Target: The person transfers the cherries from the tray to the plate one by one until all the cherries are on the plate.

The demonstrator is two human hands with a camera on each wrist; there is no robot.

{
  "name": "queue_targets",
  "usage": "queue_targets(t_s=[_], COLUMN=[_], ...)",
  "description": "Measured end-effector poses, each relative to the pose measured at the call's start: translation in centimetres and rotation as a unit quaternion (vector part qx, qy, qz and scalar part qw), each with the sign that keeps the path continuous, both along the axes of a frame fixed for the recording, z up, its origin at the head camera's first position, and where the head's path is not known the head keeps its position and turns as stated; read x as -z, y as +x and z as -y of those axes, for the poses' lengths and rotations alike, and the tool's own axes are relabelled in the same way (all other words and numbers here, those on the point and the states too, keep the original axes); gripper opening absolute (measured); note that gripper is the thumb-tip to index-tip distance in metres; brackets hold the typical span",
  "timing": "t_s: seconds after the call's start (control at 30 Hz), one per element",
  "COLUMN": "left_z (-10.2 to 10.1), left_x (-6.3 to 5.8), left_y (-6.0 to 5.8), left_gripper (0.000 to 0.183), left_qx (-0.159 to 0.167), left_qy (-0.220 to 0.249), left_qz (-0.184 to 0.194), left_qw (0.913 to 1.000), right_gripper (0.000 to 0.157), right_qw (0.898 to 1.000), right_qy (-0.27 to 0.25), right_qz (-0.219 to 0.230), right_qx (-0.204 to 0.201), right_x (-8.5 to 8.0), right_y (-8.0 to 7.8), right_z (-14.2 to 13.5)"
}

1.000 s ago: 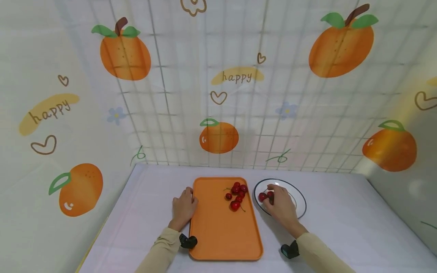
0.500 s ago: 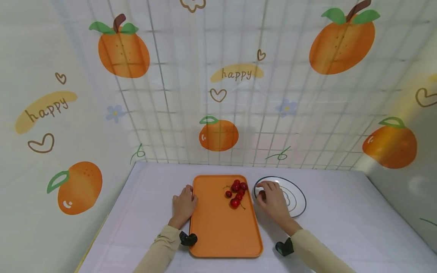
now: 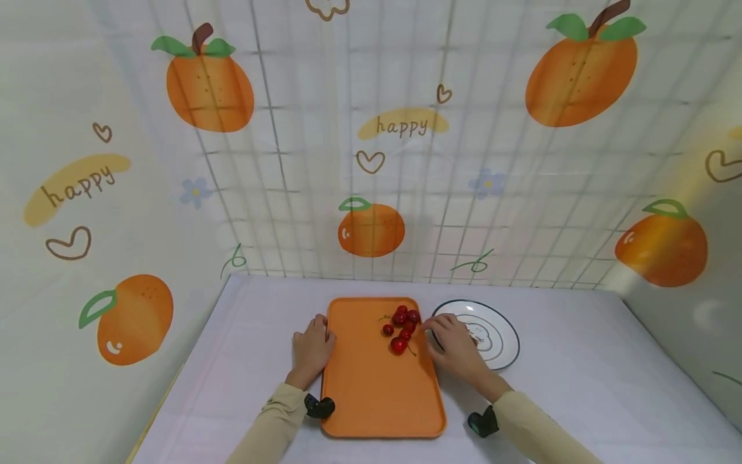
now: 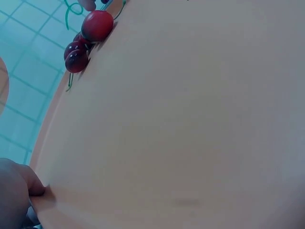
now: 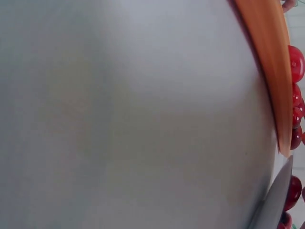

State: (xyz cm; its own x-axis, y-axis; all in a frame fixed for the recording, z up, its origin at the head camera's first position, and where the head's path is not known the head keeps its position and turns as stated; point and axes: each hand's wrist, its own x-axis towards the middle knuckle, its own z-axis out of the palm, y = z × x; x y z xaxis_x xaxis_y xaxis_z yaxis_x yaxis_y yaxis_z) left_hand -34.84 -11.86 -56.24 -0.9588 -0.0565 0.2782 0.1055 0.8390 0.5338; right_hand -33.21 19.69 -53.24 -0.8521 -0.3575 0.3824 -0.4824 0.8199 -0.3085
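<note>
An orange tray (image 3: 377, 393) lies on the table, with several red cherries (image 3: 399, 346) grouped near its upper right edge. My left hand (image 3: 311, 348) grips the tray's left rim; in the left wrist view its thumb (image 4: 33, 183) rests over that rim. Right of the tray, a white plate (image 3: 504, 341) with a dark rim is partly covered by my right hand (image 3: 455, 345). That hand's fingers curl down between plate and tray. In the right wrist view, dark cherries (image 5: 293, 193) sit at the fingers just beyond the plate's edge (image 5: 274, 202); the head view hides them.
A white cloth covers the table (image 3: 568, 367). Behind it stands a curtain wall (image 3: 371, 180) printed with oranges and grid lines, and similar cloth walls rise at both sides. A dark wrist camera (image 3: 484, 422) hangs below the right sleeve.
My right hand has moved left across the plate to the tray's right edge. The cherries seen under its fingers earlier no longer show in the head view. My left hand stays on the tray.
</note>
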Motion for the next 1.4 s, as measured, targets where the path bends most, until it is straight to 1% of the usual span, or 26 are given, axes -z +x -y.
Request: queue_targets(t_s=[0.13, 0.23, 0.3, 0.47, 0.53, 0.67, 0.9, 1.13, 1.4], left_z=[0.0, -0.1, -0.1, -0.2, -0.2, -0.1, -0.1, 0.0, 0.0], left_x=[0.1, 0.0, -0.1, -0.4, -0.4, -0.2, -0.2, -0.1, -0.1], left_y=[-0.1, 0.0, 0.2, 0.4, 0.4, 0.3, 0.4, 0.3, 0.3], left_gripper=[0.02, 0.019, 0.019, 0.018, 0.018, 0.019, 0.02, 0.019, 0.018], left_qx=[-0.006, -0.007, -0.006, -0.005, -0.006, -0.007, -0.001, -0.004, -0.003], left_qy=[0.001, 0.002, 0.003, 0.005, 0.003, -0.001, 0.004, 0.001, 0.0], left_qz=[0.002, 0.001, 0.0, 0.006, 0.006, 0.001, -0.002, -0.003, -0.01], left_qw=[1.0, 1.0, 1.0, 1.0, 1.0, 1.0, 1.0, 1.0, 0.9999], right_gripper=[0.027, 0.025, 0.023, 0.016, 0.015, 0.015, 0.013, 0.01, 0.012], right_qw=[1.0, 0.999, 0.999, 0.998, 0.998, 0.997, 0.996, 0.996, 0.996], right_qy=[0.014, 0.032, 0.047, 0.062, 0.062, 0.068, 0.077, 0.078, 0.078], right_qz=[-0.02, -0.024, -0.018, 0.018, 0.03, 0.037, 0.033, 0.029, 0.019], right_qx=[-0.017, -0.016, -0.01, 0.008, 0.013, 0.016, 0.019, 0.027, 0.033], right_x=[0.1, 0.2, 0.4, 0.4, 0.4, 0.2, 0.2, 0.4, 0.3], right_y=[0.0, 0.0, 0.0, 0.2, 0.3, 0.3, 0.2, 0.1, 0.2], right_z=[0.3, 0.6, 0.8, 1.2, 1.3, 1.6, 1.7, 1.6, 1.5])
